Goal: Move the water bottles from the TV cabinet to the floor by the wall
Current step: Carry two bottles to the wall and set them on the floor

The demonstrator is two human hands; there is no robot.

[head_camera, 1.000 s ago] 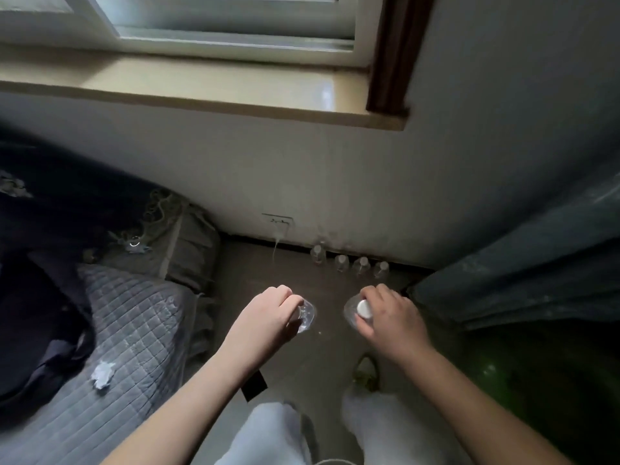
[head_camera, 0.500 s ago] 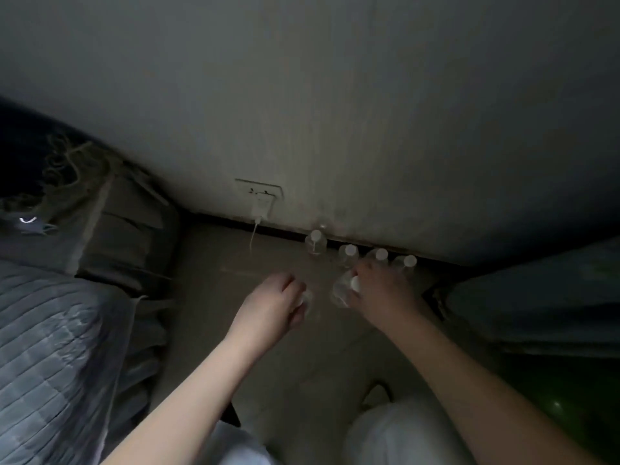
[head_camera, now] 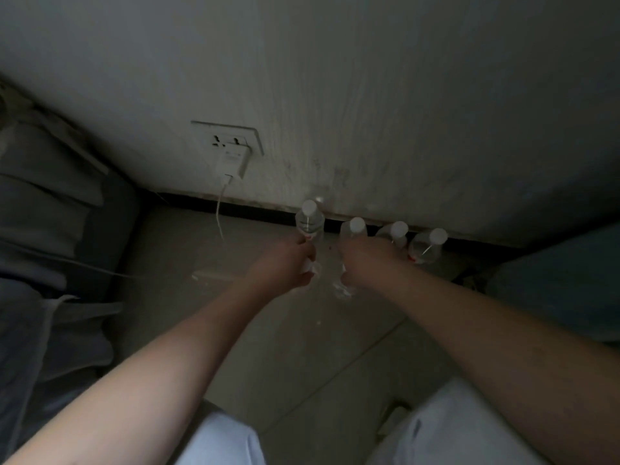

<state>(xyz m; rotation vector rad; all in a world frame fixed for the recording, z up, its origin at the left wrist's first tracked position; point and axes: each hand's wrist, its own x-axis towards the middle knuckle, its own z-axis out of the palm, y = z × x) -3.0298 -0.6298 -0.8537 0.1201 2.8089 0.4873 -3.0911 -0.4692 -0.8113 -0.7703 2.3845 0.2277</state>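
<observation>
Gripping a clear water bottle [head_camera: 310, 270] with curled fingers [head_camera: 303, 250] of the left hand [head_camera: 288, 263], low over the tiled floor [head_camera: 188, 250]; only a pale patch of this bottle showing beside the palm. Closing the right hand [head_camera: 367, 261] round a second bottle [head_camera: 342, 289], fingers wrapped over its top, clear body showing beneath the fist. Holding both bottles just in front of a row of four white-capped bottles [head_camera: 309, 220] standing upright on the floor along the black skirting [head_camera: 261, 213] at the foot of the wall [head_camera: 369, 95]. Overlapping the bases of the two middle bottles of that row with the right knuckles; contact not discernible. Showing a white charger [head_camera: 231, 161] plugged into the wall socket [head_camera: 214, 137] to the left, cable [head_camera: 219, 209] hanging to the floor. Bordering the floor on the left with grey bedding [head_camera: 50, 196].
</observation>
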